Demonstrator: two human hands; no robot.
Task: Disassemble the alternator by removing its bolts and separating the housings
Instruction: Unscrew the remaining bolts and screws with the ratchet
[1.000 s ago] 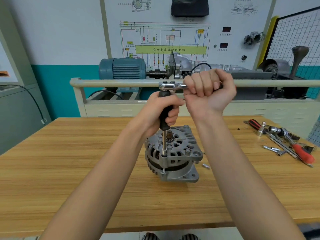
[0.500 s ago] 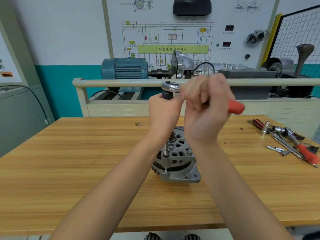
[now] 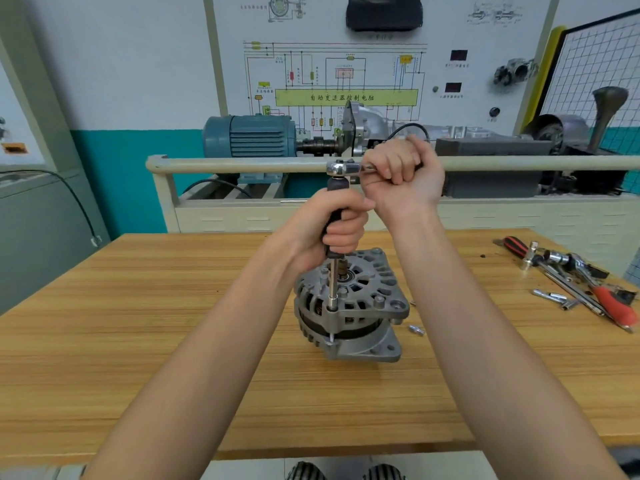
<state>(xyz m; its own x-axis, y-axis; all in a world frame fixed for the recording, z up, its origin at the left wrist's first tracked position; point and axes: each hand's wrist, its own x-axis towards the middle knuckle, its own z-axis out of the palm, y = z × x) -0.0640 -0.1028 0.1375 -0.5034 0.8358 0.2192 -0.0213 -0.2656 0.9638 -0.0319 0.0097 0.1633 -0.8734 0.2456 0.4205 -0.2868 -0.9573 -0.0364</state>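
A grey alternator (image 3: 360,306) stands on the wooden table (image 3: 138,341), its ribbed housing facing up. A long socket driver (image 3: 333,282) stands upright on a bolt at the housing's front-left edge. My left hand (image 3: 332,230) grips the driver's black handle. A chrome ratchet head (image 3: 341,168) sits on top of the driver, and my right hand (image 3: 403,174) is wrapped around the ratchet's handle, which is hidden in the fist. A loose bolt (image 3: 415,330) lies on the table just right of the alternator.
Several hand tools with red grips and sockets (image 3: 571,282) lie at the table's right side. Behind the table runs a beige rail (image 3: 242,164), with a blue motor (image 3: 249,135) and a training rig behind it. A wiring diagram board (image 3: 346,74) hangs on the wall.
My right hand swung the ratchet handle out toward the right and back, so the red grip that showed half a second ago is hidden again. The left hand kept hold of the driver.
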